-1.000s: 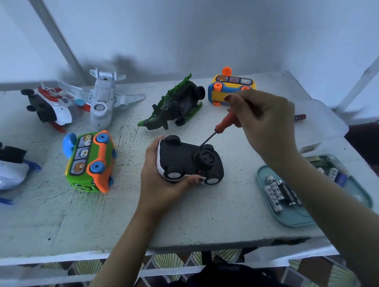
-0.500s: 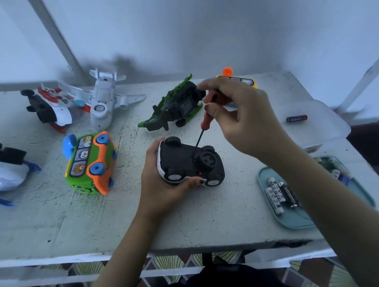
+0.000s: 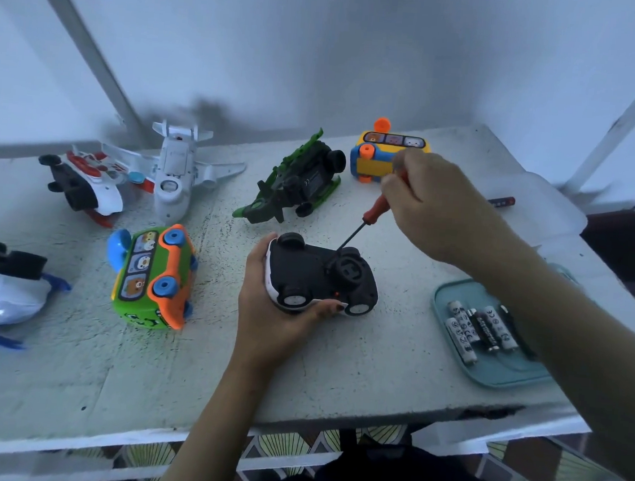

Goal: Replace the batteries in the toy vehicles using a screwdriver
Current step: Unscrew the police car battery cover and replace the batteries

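Observation:
A small white toy car [image 3: 317, 278] lies upside down at the table's middle, its black underside and wheels facing up. My left hand [image 3: 270, 308] grips it from the left and below, thumb along the near side. My right hand [image 3: 435, 203] holds a screwdriver [image 3: 370, 217] with an orange-red handle. Its thin dark shaft slants down-left and the tip meets the car's underside beside a wheel. Several batteries [image 3: 478, 330] lie on a teal tray [image 3: 494, 376] at the right.
Other toys stand around: a green and orange bus [image 3: 155, 278], a white plane [image 3: 174, 170], a red and white vehicle [image 3: 83, 182], a green dinosaur car [image 3: 297, 182], a yellow bus [image 3: 382, 154], a blue and white toy [image 3: 0, 289]. A loose battery [image 3: 501, 201] lies far right.
My right hand has swung the screwdriver from nearly upright back to a slant, handle now up and to the right. The car and my left hand have stayed put.

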